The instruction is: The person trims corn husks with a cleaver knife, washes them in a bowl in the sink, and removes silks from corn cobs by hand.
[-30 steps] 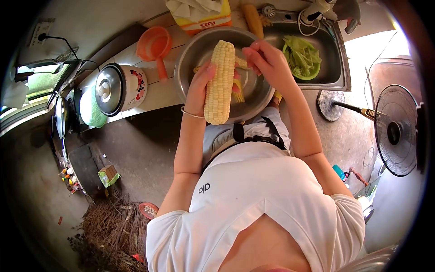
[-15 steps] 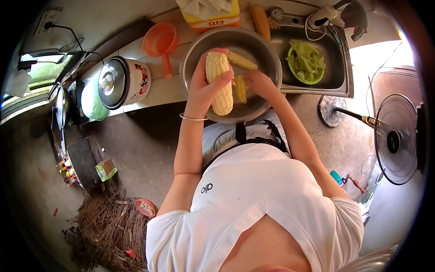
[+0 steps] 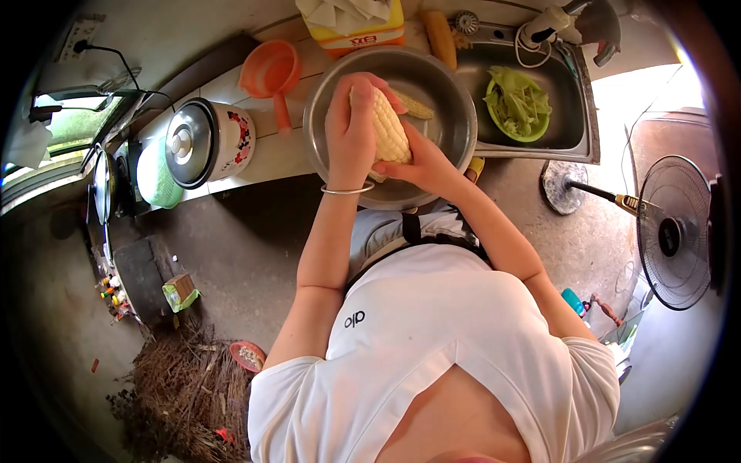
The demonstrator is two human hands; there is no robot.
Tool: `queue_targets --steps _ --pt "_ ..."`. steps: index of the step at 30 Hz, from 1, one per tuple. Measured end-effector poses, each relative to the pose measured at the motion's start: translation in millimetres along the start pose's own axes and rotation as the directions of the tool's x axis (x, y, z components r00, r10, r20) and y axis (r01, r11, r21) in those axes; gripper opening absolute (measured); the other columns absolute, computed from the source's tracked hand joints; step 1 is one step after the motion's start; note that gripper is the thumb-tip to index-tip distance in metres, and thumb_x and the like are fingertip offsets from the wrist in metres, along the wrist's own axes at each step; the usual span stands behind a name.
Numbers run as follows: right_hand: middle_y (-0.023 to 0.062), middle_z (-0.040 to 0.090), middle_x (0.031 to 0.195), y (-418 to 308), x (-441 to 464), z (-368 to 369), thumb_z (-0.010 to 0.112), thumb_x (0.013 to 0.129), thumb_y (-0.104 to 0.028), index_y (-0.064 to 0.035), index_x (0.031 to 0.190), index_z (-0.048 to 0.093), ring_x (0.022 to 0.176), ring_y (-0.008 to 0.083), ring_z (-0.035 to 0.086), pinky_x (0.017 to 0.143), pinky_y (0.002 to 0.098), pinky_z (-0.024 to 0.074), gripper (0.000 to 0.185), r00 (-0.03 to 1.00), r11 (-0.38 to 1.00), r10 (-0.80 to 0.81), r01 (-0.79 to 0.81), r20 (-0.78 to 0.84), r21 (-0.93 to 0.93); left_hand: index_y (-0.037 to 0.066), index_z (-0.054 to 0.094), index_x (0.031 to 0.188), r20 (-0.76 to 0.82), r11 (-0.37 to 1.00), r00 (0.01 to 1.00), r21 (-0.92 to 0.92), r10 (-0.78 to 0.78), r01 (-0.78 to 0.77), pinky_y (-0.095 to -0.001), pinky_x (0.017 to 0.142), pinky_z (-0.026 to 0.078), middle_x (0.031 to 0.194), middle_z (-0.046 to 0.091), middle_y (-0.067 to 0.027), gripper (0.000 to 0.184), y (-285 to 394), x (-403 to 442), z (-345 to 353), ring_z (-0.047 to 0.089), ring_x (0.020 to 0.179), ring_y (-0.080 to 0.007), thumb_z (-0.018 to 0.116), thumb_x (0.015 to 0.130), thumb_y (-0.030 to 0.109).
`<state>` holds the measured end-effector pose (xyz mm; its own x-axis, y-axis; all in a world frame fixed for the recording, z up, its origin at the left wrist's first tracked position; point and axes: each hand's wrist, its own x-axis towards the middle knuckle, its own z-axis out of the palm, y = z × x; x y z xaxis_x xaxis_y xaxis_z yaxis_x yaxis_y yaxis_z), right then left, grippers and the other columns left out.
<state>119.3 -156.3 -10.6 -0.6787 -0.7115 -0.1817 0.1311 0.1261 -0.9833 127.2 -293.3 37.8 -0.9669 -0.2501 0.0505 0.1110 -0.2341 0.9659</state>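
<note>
Over the large metal basin (image 3: 468,147), my left hand (image 3: 351,127) is wrapped round a pale ear of corn (image 3: 391,137) from its left side. The ear is tilted, its upper end partly covered by those fingers. My right hand (image 3: 423,163) grips the same ear near its lower right end, thumb and fingers closed against the kernels. Another, yellower corn cob (image 3: 417,106) lies in the basin behind the held ear. Part of the basin's bottom is hidden by my hands.
To the right, a sink (image 3: 567,143) holds a green bowl (image 3: 532,140) of leaves. An orange dipper (image 3: 270,69), a lidded pot (image 3: 231,143) and a yellow container (image 3: 363,38) stand around the basin. A fan (image 3: 670,235) is at far right.
My right hand has come up from the basin's inside onto the pale ear. My left hand has turned over the ear, which now leans the other way.
</note>
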Motion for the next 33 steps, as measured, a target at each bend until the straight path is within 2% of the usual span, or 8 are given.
queue_targets --steps 5,12,14,18,21,23,30,33 --pt "0.0079 0.057 0.107 -6.9 -7.6 2.4 0.066 0.082 -0.03 -0.0004 0.124 0.042 0.097 0.0161 0.056 0.086 0.0293 0.0432 0.057 0.996 0.964 -0.075 0.057 0.058 0.26 0.0 0.04 0.127 0.218 0.997 0.973 -0.014 0.081 -0.08 -0.0354 0.078 0.052 0.096 0.058 -0.015 0.045 3.7 1.2 -2.4 0.06 0.078 -0.0204 0.037 0.098 0.034" --pt "0.0078 0.056 0.111 -17.3 -10.2 -5.7 0.064 0.084 -0.025 -0.0008 0.126 0.041 0.101 0.0151 0.055 0.089 0.0295 0.0428 0.054 0.975 0.889 -0.031 -0.074 0.221 0.451 0.005 0.032 0.139 0.085 0.942 0.996 -0.337 0.036 -0.006 -0.0303 0.084 0.049 0.118 0.056 -0.0159 0.048 7.6 -3.4 13.7 0.06 0.094 -0.0196 0.042 0.098 0.026" --pt "0.0079 0.056 0.111 -22.1 -10.3 -2.8 0.063 0.084 -0.025 -0.0007 0.126 0.042 0.099 0.0151 0.056 0.088 0.029 0.0431 0.052 0.99 0.861 0.0 -0.071 0.141 0.503 0.002 0.049 0.128 -0.211 0.986 0.967 -0.055 0.143 -0.158 -0.0261 0.078 0.05 0.107 0.063 -0.0137 0.037 0.7 -1.8 14.6 0.061 0.089 -0.016 0.047 0.096 0.021" --pt "0.0076 0.059 0.105 -16.4 -10.9 -1.5 0.063 0.085 -0.024 -0.0011 0.124 0.043 0.096 0.0153 0.057 0.087 0.0284 0.0439 0.05 1.0 0.927 -0.008 0.007 0.001 0.375 0.002 0.062 0.113 -0.109 0.684 0.899 0.689 0.424 -0.239 -0.0294 0.08 0.049 0.086 0.068 -0.0099 0.029 -1.4 0.3 -1.7 0.063 0.084 -0.0123 0.05 0.095 0.021" --pt "0.0082 0.06 0.098 -11.6 -12.6 -8.7 0.057 0.086 -0.029 -0.0002 0.12 0.045 0.09 0.0155 0.058 0.082 0.0288 0.0453 0.046 0.991 0.913 0.067 -0.106 0.112 0.394 0.003 0.067 0.097 -0.215 0.786 0.906 0.592 0.365 -0.176 -0.0268 0.072 0.05 0.073 0.067 -0.0056 0.022 -17.3 10.8 -18.3 0.062 0.072 -0.0113 0.055 0.092 0.021" --pt "0.0103 0.06 0.09 -6.2 -11.7 -11.5 0.052 0.086 -0.038 0.001 0.118 0.044 0.08 0.0188 0.06 0.073 0.0304 0.0478 0.051 0.979 0.722 0.016 -0.15 0.201 0.675 0.0 0.066 0.089 -0.247 0.919 0.968 0.389 0.038 0.063 -0.0228 0.058 0.046 0.069 0.064 -0.0052 0.015 -30.6 18.2 -29.6 0.058 0.06 -0.0084 0.062 0.087 0.014" --pt "0.0123 0.058 0.096 -2.9 -8.7 -20.9 0.046 0.087 -0.048 -0.0005 0.118 0.045 0.082 0.0208 0.059 0.066 0.0322 0.0482 0.056 0.99 0.432 0.049 -0.143 0.135 0.89 0.005 0.065 0.076 0.056 0.207 0.959 0.978 -0.279 0.003 -0.0435 0.072 0.047 0.075 0.065 -0.0124 0.027 -234.5 30.2 -105.7 0.063 0.076 -0.0306 0.05 0.086 0.026" --pt "0.0113 0.054 0.099 -3.1 -4.8 -26.6 0.049 0.087 -0.046 -0.0009 0.117 0.045 0.086 0.0208 0.057 0.069 0.0337 0.0489 0.055 0.987 0.336 0.008 -0.154 0.161 0.929 0.006 0.066 0.078 0.11 0.442 0.984 0.896 -0.137 -0.039 -0.0449 0.076 0.045 0.077 0.065 -0.0127 0.024 -266.6 22.2 -99.6 0.062 0.082 -0.0314 0.049 0.084 0.022"
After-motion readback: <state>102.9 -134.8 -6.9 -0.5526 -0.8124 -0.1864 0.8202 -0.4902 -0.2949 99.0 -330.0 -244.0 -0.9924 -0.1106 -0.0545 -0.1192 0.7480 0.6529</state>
